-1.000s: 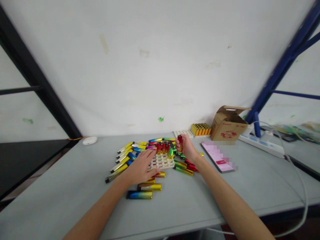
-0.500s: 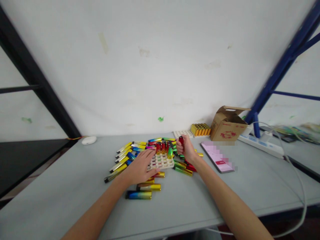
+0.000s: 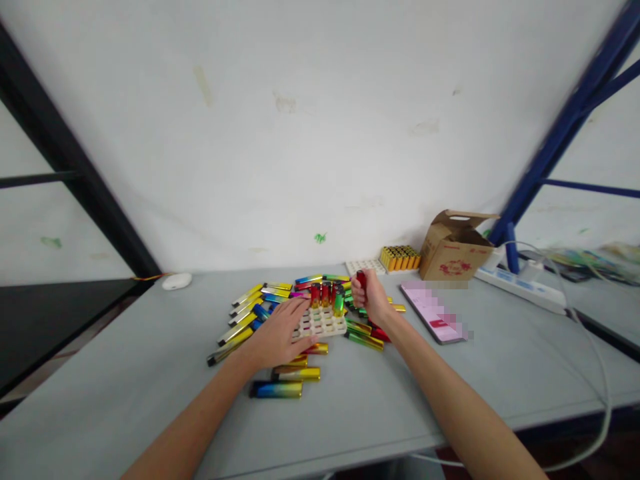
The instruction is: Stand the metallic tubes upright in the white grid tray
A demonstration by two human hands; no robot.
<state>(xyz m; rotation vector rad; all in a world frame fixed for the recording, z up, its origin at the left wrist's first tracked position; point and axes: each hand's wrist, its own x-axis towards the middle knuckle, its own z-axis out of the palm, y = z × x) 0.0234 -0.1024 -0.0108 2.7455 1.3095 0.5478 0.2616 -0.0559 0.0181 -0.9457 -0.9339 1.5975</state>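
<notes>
A white grid tray (image 3: 323, 323) lies on the grey table (image 3: 125, 387) with a few red and green lighters (image 3: 326, 293) standing upright in its far row. My left hand (image 3: 280, 337) lies flat with fingers stretched out on the tray's left side. My right hand (image 3: 369, 297) is closed around a red lighter (image 3: 361, 278), held upright just right of the tray's far corner. Several shiny multicoloured lighters (image 3: 250, 313) lie loose around the tray; a blue and gold one (image 3: 276, 389) is nearest to me.
A phone (image 3: 434, 312) lies right of the tray. A brown cardboard box (image 3: 454, 247), a filled tray of yellow lighters (image 3: 400, 257) and another white tray (image 3: 367, 266) stand at the back. A power strip (image 3: 523, 289) with cable lies far right; a white oval object (image 3: 171, 281) sits far left.
My right hand with the red lighter has shifted very slightly. The left hand stays flat on the tray. The view has drifted a little.
</notes>
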